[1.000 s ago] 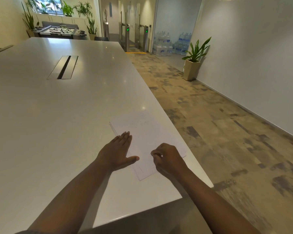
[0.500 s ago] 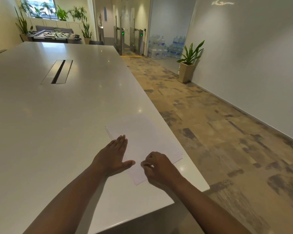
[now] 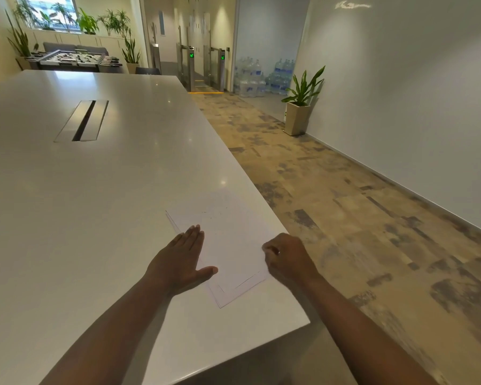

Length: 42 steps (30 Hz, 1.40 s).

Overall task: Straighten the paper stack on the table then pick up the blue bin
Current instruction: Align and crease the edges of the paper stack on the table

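a person's two bare hands work a paper stack (image 3: 228, 245) near the right corner of a long white table (image 3: 95, 204); the sheets lie fanned slightly, their near edges offset; the left hand (image 3: 178, 262) lies flat with straight fingers along the stack's left edge, thumb spread across the paper, grasping nothing; the right hand (image 3: 286, 259) is curled at the stack's right edge, fingertips at the sheets, though whether it actually pinches them cannot be told; a recessed cable slot (image 3: 82, 120) sits farther up the table; beyond, a potted plant (image 3: 301, 104) stands by the wall near stacked water bottles (image 3: 261, 77); a foosball table (image 3: 72, 58) stands at the far end.
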Each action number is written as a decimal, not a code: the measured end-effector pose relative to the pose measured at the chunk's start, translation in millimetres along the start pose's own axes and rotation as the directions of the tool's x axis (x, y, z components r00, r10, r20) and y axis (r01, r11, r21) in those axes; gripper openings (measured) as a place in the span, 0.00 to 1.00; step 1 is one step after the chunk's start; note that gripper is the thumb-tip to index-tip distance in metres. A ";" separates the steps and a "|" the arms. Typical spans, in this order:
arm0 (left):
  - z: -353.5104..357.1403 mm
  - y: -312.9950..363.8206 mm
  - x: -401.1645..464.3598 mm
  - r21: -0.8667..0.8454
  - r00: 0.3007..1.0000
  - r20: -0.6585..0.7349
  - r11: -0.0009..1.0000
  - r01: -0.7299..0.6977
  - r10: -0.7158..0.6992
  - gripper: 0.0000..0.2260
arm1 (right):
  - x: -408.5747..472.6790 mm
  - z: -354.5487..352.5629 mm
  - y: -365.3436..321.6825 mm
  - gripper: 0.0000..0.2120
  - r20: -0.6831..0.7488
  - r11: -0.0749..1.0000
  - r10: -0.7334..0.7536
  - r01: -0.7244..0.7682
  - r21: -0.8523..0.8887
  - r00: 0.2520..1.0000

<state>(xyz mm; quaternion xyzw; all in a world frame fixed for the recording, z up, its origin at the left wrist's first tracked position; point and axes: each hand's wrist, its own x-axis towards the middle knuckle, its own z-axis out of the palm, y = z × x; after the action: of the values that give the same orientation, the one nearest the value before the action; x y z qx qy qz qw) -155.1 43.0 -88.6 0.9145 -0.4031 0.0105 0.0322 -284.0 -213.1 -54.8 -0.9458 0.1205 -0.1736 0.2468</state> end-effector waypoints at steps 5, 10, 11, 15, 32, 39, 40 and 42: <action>0.0 0.4 -0.6 0.001 1.000 0.007 1.000 0.007 -0.007 0.51 | 10.4 7.9 -4.4 0.14 0.065 0.988 -0.098 0.105 -0.113 0.993; -1.3 0.5 0.1 -0.002 1.000 0.004 1.000 0.003 -0.003 0.52 | 16.5 0.8 21.2 0.15 -0.003 0.997 0.054 -0.054 -0.050 0.999; -1.4 0.9 0.0 -0.001 1.000 0.002 1.000 0.004 -0.004 0.52 | 21.0 -2.1 23.9 0.14 -0.032 0.995 0.074 -0.076 -0.058 0.997; -1.3 1.2 -0.2 -0.002 1.000 0.005 1.000 0.006 -0.006 0.52 | 22.4 9.9 -4.9 0.16 0.088 0.968 -0.154 0.168 -0.186 0.984; 1.1 0.8 1.3 0.003 1.000 0.003 1.000 0.020 -0.020 0.51 | 35.4 5.4 15.8 0.16 -0.015 0.997 0.046 -0.047 -0.061 0.999; -0.8 1.1 1.6 0.012 1.000 0.009 1.000 0.009 -0.009 0.51 | 20.4 24.7 -6.0 0.08 0.114 0.978 -0.193 0.200 -0.053 0.975; -1.3 1.3 1.0 0.008 1.000 0.008 1.000 0.009 -0.009 0.51 | 21.8 19.1 -0.4 0.09 0.086 0.988 -0.146 0.150 -0.044 0.985; -0.8 1.4 0.7 0.005 1.000 0.006 1.000 0.012 -0.012 0.51 | 30.9 10.4 15.3 0.13 -0.014 0.996 -0.054 0.053 -0.065 0.998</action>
<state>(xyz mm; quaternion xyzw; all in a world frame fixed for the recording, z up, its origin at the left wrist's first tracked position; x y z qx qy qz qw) -155.7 41.6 -87.7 0.9170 -0.3977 0.0087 0.0289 -254.1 -231.4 -62.7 -0.9547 0.1026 -0.1836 0.2105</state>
